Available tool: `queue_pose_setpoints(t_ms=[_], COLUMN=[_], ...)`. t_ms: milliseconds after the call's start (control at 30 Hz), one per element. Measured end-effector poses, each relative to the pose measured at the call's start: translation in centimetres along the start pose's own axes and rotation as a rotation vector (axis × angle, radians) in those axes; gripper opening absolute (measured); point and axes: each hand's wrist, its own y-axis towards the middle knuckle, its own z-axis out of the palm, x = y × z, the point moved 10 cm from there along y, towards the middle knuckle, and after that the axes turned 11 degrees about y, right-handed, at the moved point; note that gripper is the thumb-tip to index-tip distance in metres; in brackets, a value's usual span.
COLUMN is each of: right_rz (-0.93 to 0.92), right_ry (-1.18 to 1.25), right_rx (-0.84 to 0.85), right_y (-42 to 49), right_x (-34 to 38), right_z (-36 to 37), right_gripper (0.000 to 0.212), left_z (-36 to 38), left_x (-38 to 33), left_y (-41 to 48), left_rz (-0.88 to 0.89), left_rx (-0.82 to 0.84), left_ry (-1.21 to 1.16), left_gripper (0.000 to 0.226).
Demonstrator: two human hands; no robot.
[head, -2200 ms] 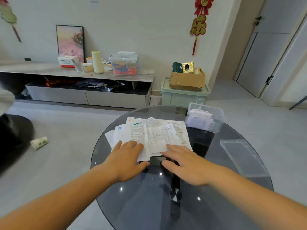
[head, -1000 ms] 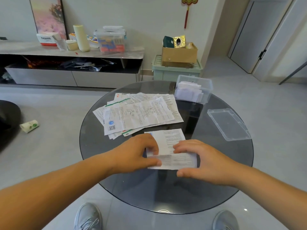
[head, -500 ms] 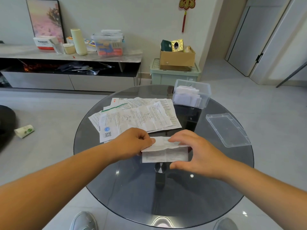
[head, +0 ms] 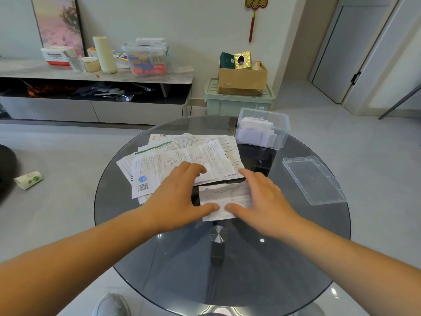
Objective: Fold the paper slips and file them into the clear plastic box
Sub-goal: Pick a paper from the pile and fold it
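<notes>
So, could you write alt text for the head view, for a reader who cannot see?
The left hand and right hand press a folded paper slip flat on a round glass table. Beyond lie unfolded slips, a clear plastic box holding folded slips, and its lid.

Both forearms reach forward; left hand (head: 180,197) and right hand (head: 262,199) lie palm-down, fingers loosely extended, thumbs nearly meeting.

A round bench (head: 250,270) of dark glass is shown. A pile of paper slips (head: 182,153) is spread across its far half, one folded slip (head: 225,196) just before it. A clear plastic box (head: 281,133) is set far right, its lid (head: 313,180) laid apart.
</notes>
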Motion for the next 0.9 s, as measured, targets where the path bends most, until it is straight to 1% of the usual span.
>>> queue_pose_setpoints(t_ms=[67, 133, 200, 267, 367, 433, 500, 567, 600, 633, 667, 733, 900], right_rz=[-0.011, -0.011, -0.004, -0.030, -0.159, -0.213, -0.276, -0.384, -0.414, -0.425, -0.418, -0.394, -0.340], right_ry=[-0.048, -0.043, 0.002, 0.014, -0.163, -0.208, -0.215, -0.208, -0.197, -0.191, -0.193, -0.202, -0.318], right_rx=[-0.013, -0.032, -0.079, -0.163, -0.309, -0.369, -0.331, -0.194, -0.115, -0.041, 0.013, 0.060, 0.044], right_y=[0.2, 0.3, 0.2, -0.1, -0.9, -1.4, -1.6, -1.8, -1.9, -2.1, -2.1, -2.2, -2.6], right_x=[-0.1, -0.1, -0.2, -0.1, 1.4, 2.1, 2.7, 3.2, 3.2, 2.9, 2.6, 2.1, 1.5], right_z=[0.2, 0.3, -0.1, -1.0, -2.1, -2.6, -2.1, -0.7, 0.1, 0.9, 1.5, 1.8, 1.0], right_gripper=[0.093, 0.095, 0.096, 0.089, 0.077, 0.070, 0.050, 0.022, 0.020, 0.026, 0.032, 0.040, 0.044], left_z=[0.4, 1.1, 1.7, 2.2, 2.3, 2.3, 2.5, 2.7, 2.8, 3.0, 3.3, 4.1, 4.0], left_x=[-1.0, -1.6, -1.8, -1.7, -1.5, -1.5, -1.2, -1.1, -1.3, -1.5, -1.6, -1.8, -2.2], left_y=[-0.4, -0.6, -0.6, -0.5, -0.3, -0.2, -0.1, -0.1, -0.2, -0.3, -0.5, -0.7, -0.9], left_rz=[0.144, 0.212, 0.222, 0.201, 0.182, 0.192, 0.182, 0.195, 0.222, 0.253, 0.282, 0.325, 0.352], left_rx=[-0.039, -0.024, 0.013, 0.061, 0.098, 0.102, 0.112, 0.116, 0.120, 0.129, 0.150, 0.212, 0.242], left_ry=[0.051, 0.060, 0.079, 0.097, 0.093, 0.120, 0.146, 0.180, 0.208, 0.236, 0.258, 0.287, 0.355], left_gripper=[0.073, 0.068, 0.062, 0.064, 0.084, 0.091, 0.087, 0.071, 0.061, 0.055, 0.055, 0.060, 0.065])
